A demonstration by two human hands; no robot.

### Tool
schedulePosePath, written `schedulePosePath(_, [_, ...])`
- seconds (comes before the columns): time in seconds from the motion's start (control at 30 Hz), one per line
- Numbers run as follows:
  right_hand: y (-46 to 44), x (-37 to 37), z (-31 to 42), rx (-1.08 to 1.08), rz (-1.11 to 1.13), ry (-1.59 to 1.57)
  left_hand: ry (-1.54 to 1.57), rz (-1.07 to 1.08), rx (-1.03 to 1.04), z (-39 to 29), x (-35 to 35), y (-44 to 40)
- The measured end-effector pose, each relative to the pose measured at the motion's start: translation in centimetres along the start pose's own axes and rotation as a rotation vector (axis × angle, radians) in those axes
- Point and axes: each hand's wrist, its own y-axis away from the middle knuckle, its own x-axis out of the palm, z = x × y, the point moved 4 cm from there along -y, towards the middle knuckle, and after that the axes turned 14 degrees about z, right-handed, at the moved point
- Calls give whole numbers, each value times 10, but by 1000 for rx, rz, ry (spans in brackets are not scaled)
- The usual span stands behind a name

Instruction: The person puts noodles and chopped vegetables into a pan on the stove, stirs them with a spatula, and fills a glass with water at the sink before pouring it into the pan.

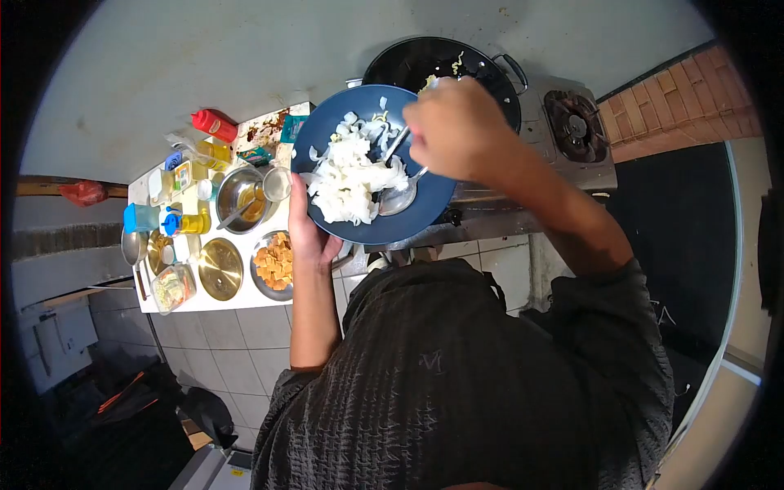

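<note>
My left hand (309, 224) grips the near left rim of a round dark-blue plate (433, 200), held up over the counter edge. A heap of white, soft, flat pieces (347, 175) that look like wide noodles lies on it. My right hand (453, 131) is closed above the plate's right side. A metal utensil (396, 143) runs from its fingers into the food. A metal spoon (398, 201) rests bowl-down on the plate, its handle reaching toward the same hand. Behind the plate sits a black wok (408, 61) with some yellowish noodles (457, 64), partly hidden by plate and hand.
A gas burner (577, 125) stands to the right. On the white table at left are a steel bowl (242, 198), a plate of orange-brown cubes (273, 261), a gold-coloured plate (220, 269), a tub of chopped food (173, 289), a red bottle (215, 125) and several oil bottles (194, 224).
</note>
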Motion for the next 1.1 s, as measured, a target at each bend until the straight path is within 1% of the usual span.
schedulePosePath(0.03, [1, -9, -8, 47, -11, -119, -15, 0, -3, 0, 0, 0])
schedulePosePath(0.07, [4, -17, -17, 45, -12, -118, -31, 0, -5, 0, 1, 0])
schedulePosePath(0.13, [7, -28, -55, 249, -35, -129, -25, -2, -11, 0, 0, 0])
schedulePosePath(0.17, [4, -25, -72, 246, -35, -128, -21, -2, -19, 1, -1, 0])
schedulePosePath(0.23, [-4, -18, -99, 239, -109, -192, -28, -10, -14, 1, -1, -1])
schedulePosePath(0.37, [-11, -12, -92, 160, -117, -203, -28, -25, -30, 0, 0, -1])
schedulePosePath(0.43, [-9, -21, -65, 115, -238, 130, -11, -7, -33, 0, 1, -1])
schedulePosePath(0.5, [-19, -19, -50, 161, -202, 103, 3, 17, -41, -2, 2, -1])
schedulePosePath(0.57, [-24, -12, -54, 205, -166, 76, -10, 0, -50, -2, 1, -3])
schedulePosePath(0.63, [-27, -5, -63, 250, -273, 269, -10, 4, -56, -2, 2, -3])
schedulePosePath(0.67, [-27, 0, -66, 249, -274, 270, -10, 4, -60, -2, 3, -3])
schedulePosePath(0.73, [-28, -1, -64, 214, -358, 183, -7, 4, -73, -4, 3, -2])
schedulePosePath(0.77, [-27, -3, -64, 214, -357, 182, -2, 3, -88, -3, 4, -2])
schedulePosePath(0.83, [-26, -16, -43, -140, -317, -95, -5, 17, -98, -4, 5, -2])
schedulePosePath(0.87, [-24, -18, -36, -139, -317, -95, -11, 33, -107, -4, 5, -2])
schedulePosePath(0.93, [-23, -11, -23, -218, -44, -131, -14, 25, -101, -5, 6, -2])
schedulePosePath(0.97, [-23, -7, -20, -225, -14, -130, -18, 17, -93, -5, 7, -3])
schedulePosePath(1.1, [-28, 2, -6, -209, -8, -58, -29, 1, -108, -6, 9, -1])
